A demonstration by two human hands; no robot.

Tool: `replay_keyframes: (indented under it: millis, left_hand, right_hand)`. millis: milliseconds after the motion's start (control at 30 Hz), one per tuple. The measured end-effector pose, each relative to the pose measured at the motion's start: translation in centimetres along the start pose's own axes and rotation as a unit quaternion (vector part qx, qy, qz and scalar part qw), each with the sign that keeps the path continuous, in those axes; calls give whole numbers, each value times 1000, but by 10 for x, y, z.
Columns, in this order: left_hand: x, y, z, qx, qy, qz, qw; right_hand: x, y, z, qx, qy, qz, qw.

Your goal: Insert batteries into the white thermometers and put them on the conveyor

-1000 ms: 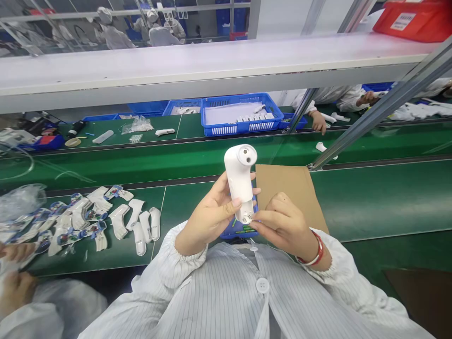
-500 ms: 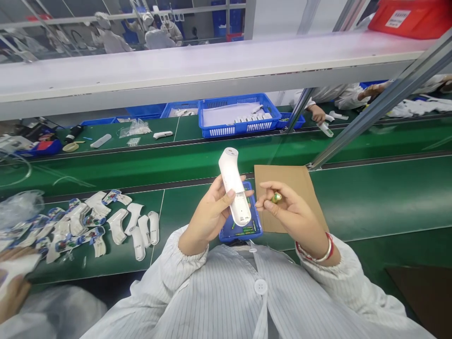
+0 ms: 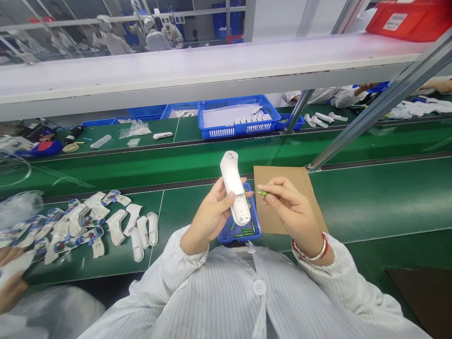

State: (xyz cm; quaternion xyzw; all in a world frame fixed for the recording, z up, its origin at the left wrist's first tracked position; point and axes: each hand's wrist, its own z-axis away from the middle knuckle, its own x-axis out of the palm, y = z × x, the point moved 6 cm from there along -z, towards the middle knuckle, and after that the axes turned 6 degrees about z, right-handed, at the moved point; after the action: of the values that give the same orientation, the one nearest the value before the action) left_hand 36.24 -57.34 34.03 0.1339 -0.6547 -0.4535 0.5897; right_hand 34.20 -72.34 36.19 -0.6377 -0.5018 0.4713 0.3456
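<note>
My left hand [image 3: 211, 211] is closed around a white handheld device [image 3: 232, 176], shaped like an infrared thermometer, with its battery compartment [image 3: 241, 209] uncovered and facing me. Just right of it, my right hand [image 3: 287, 202] pinches a green battery [image 3: 262, 192] between thumb and fingers, one end pointing toward the device. The battery is apart from the compartment. Below the device, partly hidden by it and my left hand, a blue tray [image 3: 221, 238] holds several green batteries [image 3: 245, 231].
A cardboard sheet [image 3: 310, 207] lies under my right hand. Several white housings [image 3: 137, 242] and open shells with wiring cover the bench at left, near a co-worker's hands [image 3: 12, 278]. A blue basket [image 3: 226, 129] stands beyond the green belt; a metal post [image 3: 381, 101] slants at right.
My right hand has turned the battery so its end now points left toward the device. The far co-worker's hand has left the white devices at back right.
</note>
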Motion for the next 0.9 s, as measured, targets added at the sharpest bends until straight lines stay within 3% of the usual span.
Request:
replay_keyframes:
  millis: [267,533,767,900]
  left_hand:
    - [2,-1,0,3,-10,-8,1000]
    - [1,1,1,11,-12,-11,1000]
    - [1,0,1,13,-19,10,1000]
    - [1,-2,-1,2,-15,31,999]
  right_hand:
    - [7,-9,0,-15,-10,-93,995]
    - [8,-8,0,-30,-17,-83,996]
    - [6,-9,2,-46,-39,24,998]
    - [7,-11,3,-54,-8,-50,997]
